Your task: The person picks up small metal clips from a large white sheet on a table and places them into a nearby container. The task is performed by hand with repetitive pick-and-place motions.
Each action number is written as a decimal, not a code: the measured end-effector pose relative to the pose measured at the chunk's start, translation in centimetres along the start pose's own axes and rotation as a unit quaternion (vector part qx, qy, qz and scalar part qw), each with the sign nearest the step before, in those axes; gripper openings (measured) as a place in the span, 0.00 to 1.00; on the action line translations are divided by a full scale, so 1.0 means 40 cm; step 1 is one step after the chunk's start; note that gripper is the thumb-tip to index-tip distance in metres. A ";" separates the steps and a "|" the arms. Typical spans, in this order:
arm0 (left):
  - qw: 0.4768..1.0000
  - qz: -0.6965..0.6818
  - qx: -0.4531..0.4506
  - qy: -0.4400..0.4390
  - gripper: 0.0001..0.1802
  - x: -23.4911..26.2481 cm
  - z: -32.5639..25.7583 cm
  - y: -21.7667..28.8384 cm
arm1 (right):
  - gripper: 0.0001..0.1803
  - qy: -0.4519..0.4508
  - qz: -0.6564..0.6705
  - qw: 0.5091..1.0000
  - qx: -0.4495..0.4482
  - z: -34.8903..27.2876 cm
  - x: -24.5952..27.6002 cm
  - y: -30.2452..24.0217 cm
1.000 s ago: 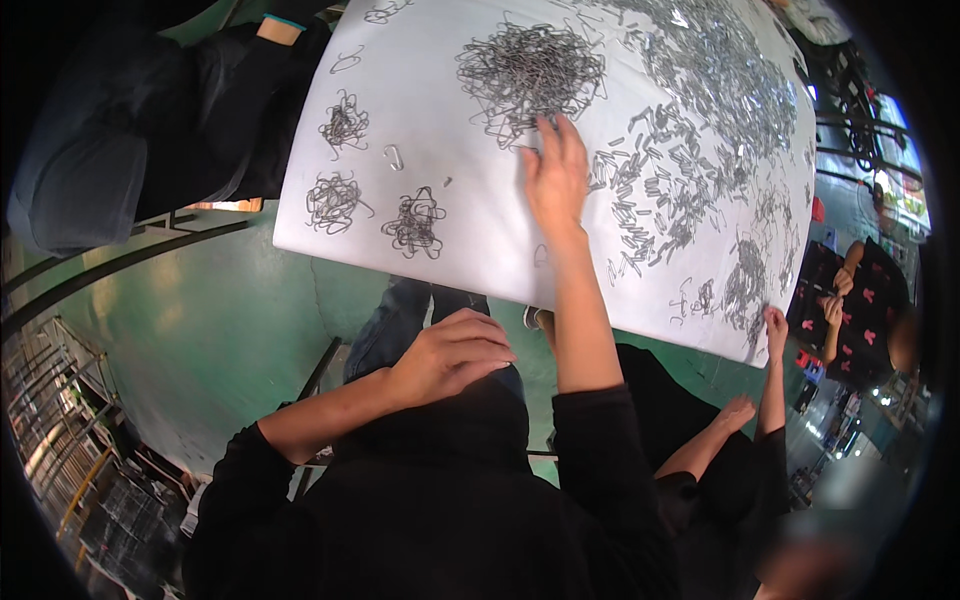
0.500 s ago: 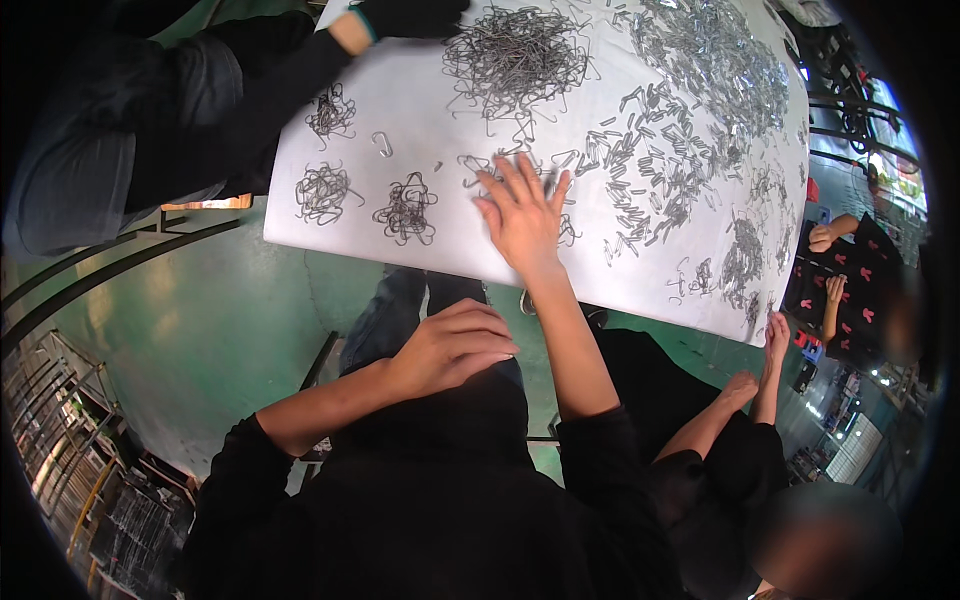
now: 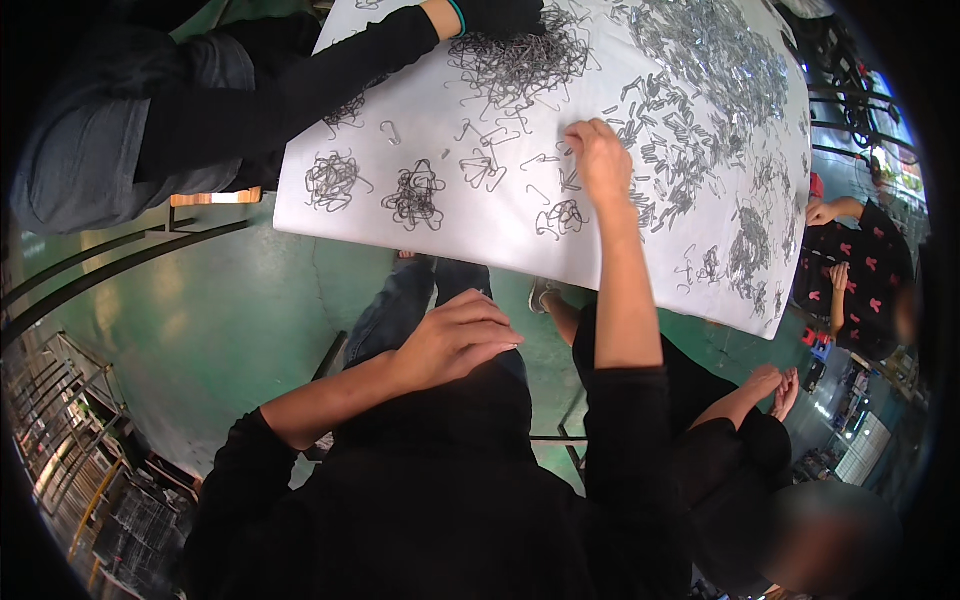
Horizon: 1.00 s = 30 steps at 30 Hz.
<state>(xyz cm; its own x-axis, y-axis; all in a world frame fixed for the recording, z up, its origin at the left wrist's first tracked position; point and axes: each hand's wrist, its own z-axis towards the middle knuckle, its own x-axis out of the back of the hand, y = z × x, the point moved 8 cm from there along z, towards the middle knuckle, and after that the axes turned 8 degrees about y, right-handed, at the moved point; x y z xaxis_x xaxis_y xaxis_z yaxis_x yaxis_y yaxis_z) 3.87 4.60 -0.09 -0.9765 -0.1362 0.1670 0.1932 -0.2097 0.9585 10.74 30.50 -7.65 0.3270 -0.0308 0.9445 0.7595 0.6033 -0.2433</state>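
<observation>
My right hand (image 3: 602,165) hangs over the white tabletop (image 3: 370,215), its fingers drawn together at the left edge of many small grey metal pieces (image 3: 675,140). Whatever lies in that pinch is too small to make out. Below and left of it are loose bent wire hooks (image 3: 485,172) and a little heap of hooks (image 3: 562,217). Over my lap, off the table, rests my left hand (image 3: 450,338), fingers bent and pressed together; anything inside them is hidden.
Several hook piles lie on the table, among them a big one (image 3: 520,65) at the far side. A person's black-gloved hand (image 3: 505,15) reaches into it from the left. Another person's hands (image 3: 775,392) are close on my right. A third person (image 3: 865,275) sits farther right.
My right hand has moved right from the loose hooks, and its spread fingers have closed. The gloved hand has gone right over the big pile. The near person's hands came together, off the table edge.
</observation>
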 end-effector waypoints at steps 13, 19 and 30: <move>0.999 0.023 -0.041 -0.001 0.09 -0.003 -0.011 0.012 | 0.02 0.009 0.114 0.985 -0.128 -0.070 0.013 0.083; 0.999 0.021 -0.041 -0.018 0.09 -0.016 -0.011 0.004 | 0.08 0.121 0.510 0.772 -0.360 -0.326 0.126 0.013; 0.996 0.000 -0.076 -0.043 0.11 -0.052 0.015 0.038 | 0.03 0.247 0.638 0.620 -0.384 -0.637 0.315 -0.262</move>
<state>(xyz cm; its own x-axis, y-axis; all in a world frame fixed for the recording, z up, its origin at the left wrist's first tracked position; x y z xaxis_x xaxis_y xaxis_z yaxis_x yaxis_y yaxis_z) 6.14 5.15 1.16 -0.9799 -0.0543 0.1922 0.1988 -0.3554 0.9133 21.22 3.49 1.20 0.9256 -0.2741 -0.2608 -0.3120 -0.1632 -0.9360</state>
